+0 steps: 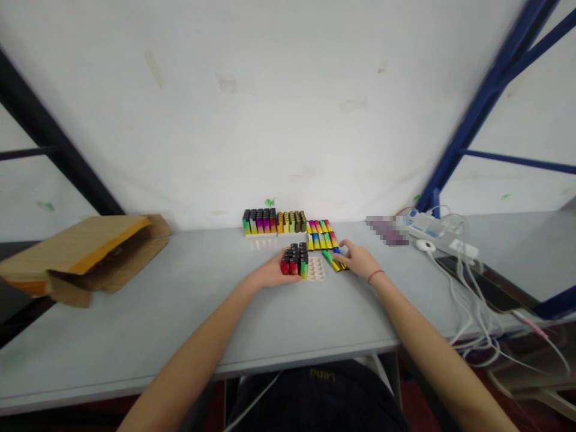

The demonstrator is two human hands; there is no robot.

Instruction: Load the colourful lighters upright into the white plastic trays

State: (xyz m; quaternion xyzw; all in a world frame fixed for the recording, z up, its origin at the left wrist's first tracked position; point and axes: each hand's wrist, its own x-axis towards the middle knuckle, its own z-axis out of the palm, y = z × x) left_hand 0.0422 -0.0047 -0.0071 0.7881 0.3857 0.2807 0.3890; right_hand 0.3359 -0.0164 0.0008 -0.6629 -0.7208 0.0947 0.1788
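My left hand (270, 273) curls round the left side of a white tray (316, 270), thumb along its near edge. Black-topped lighters (294, 259) in red and green stand upright in the tray's left part; its right part shows bare round-edged slots. To the right of the tray, my right hand (357, 259) pinches at a blue lighter (336, 251), partly hidden by the fingers. Beside that hand, a few green and yellow lighters (332, 261) lie on the table. Just behind them, two rows of multicoloured lighters (321, 241) lie flat.
Two filled trays of upright lighters, one black-topped (260, 222) and one yellow-to-brown (291, 222), stand against the wall. An open cardboard box (81, 252) lies at left. A power strip (443, 236), white cables (463, 288) and a dark phone-like device (486, 282) occupy the right.
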